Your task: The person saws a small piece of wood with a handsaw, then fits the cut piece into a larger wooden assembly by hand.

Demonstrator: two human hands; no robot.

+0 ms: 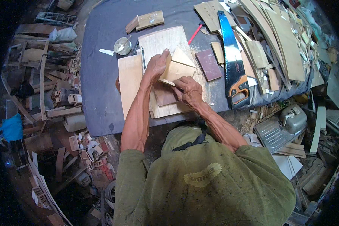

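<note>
Both of my hands are closed on a small light wooden piece [177, 71] made of flat panels, tilted above the boards. My left hand [158, 66] grips its left side, with the thumb pointing up and away. My right hand [189, 91] pinches its near right edge, fingers bent. Just beyond it a pale triangular wooden face [183, 58] shows; whether it belongs to the same piece I cannot tell. Underneath lie a pale plywood board [164, 37] and a browner board [164, 96]. A longer light board [129, 81] rests beside my left forearm.
A handsaw [233, 56] with an orange and black handle lies at right, near a dark red-brown block [208, 65]. A red-handled tool [194, 34] and a glass jar [122, 46] stand farther off. Stacked wood offcuts [282, 41] crowd the dark-covered table's [105, 90] right side.
</note>
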